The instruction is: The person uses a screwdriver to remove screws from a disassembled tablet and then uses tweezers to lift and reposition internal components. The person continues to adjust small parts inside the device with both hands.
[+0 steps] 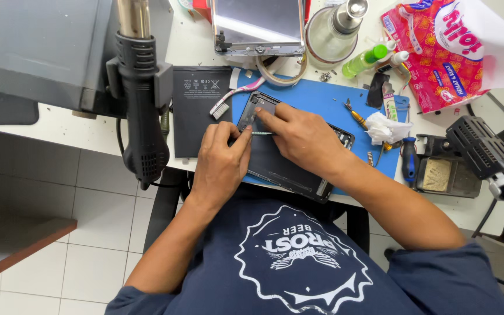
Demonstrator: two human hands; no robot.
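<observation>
An opened dark tablet body [281, 166] lies tilted on a blue work mat [322, 99] at the table's front edge. My left hand [220, 163] rests on its left edge, thumb and fingers pinched on a thin metal tool [262, 133] that lies across the casing. My right hand [301, 137] presses flat on the upper part of the tablet, its index finger pointing at the top left corner near the tool's tip.
A black flat battery [196, 96] and a toothbrush [234, 96] lie left of the mat. A hot-air gun [141, 116] hangs at left. Behind stand a tablet screen frame [258, 26], a glass dispenser [333, 29], a green bottle [366, 60], a bag [438, 52]; a soldering stand [447, 172] sits right.
</observation>
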